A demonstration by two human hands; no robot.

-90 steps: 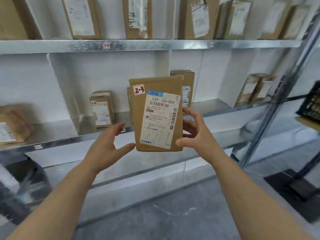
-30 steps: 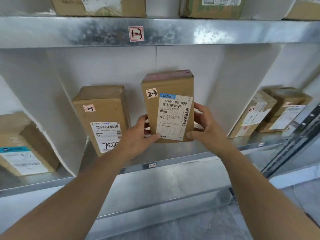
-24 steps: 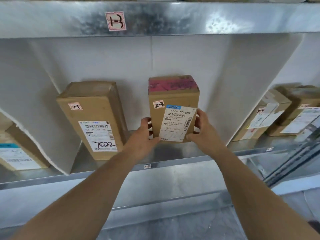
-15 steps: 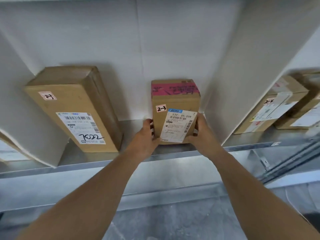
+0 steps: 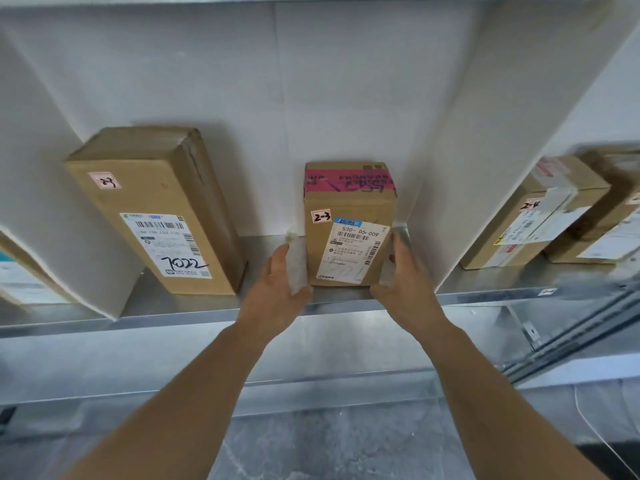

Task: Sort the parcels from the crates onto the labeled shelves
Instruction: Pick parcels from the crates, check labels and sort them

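Head view: parcel [image 5: 349, 216] stands upright on shelf [image 5: 346, 304], close to the near edge, in a bay closed on the right by a white divider [image 5: 450, 202] just beside it. Sticker [image 5: 321, 216] on its near face reads 2-3. Tall box [image 5: 156, 209] left of it, well apart, carries what looks like the same mark, so the bay seems correct. Boxes [image 5: 536, 216] beyond the divider are marked 2-4. Left hand [image 5: 277, 292] flanks the parcel's left side and right hand [image 5: 405, 289] its right side, so the hands are apart with the parcel between them. Fingers [image 5: 296, 265] on both look straight along the cardboard, none curled round it. They are blurred, so I cannot tell whether they touch. Step, as I judge it: set-down, at the point of letting go, and the parcel appears to carry its own weight. Next move calls for drawing both hands straight back toward the near side without dragging the parcel off the edge or nudging it into the divider. After that comes another parcel from the crates, which are not in view.
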